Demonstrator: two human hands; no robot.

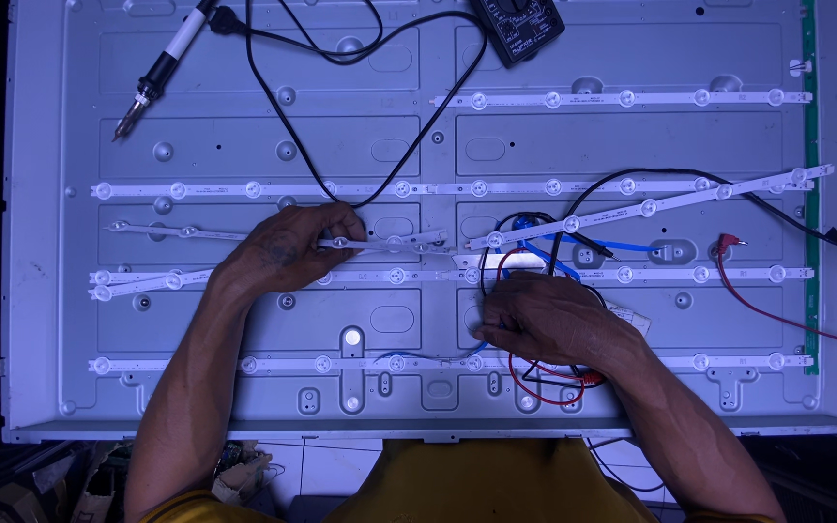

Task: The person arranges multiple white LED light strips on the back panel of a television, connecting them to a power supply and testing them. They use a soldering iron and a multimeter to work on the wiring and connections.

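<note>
A large pale metal back panel (pixel 631 145) of a flat screen lies face up, with several white light strips across it. My left hand (pixel 288 250) pinches a loose light strip (pixel 186 232) near the panel's middle, lifting its right end slightly. My right hand (pixel 549 320) rests lower right of centre, fingers closed over a bundle of red, black and blue wires (pixel 544 373). Another loose strip (pixel 651 206) lies slanted to the right of the hands.
A soldering iron (pixel 162 68) lies at the top left, its black cable (pixel 380 184) looping across the panel. A black multimeter (pixel 518 27) sits at the top centre. A red probe lead (pixel 728 247) trails to the right. Clutter shows on the floor at the bottom left.
</note>
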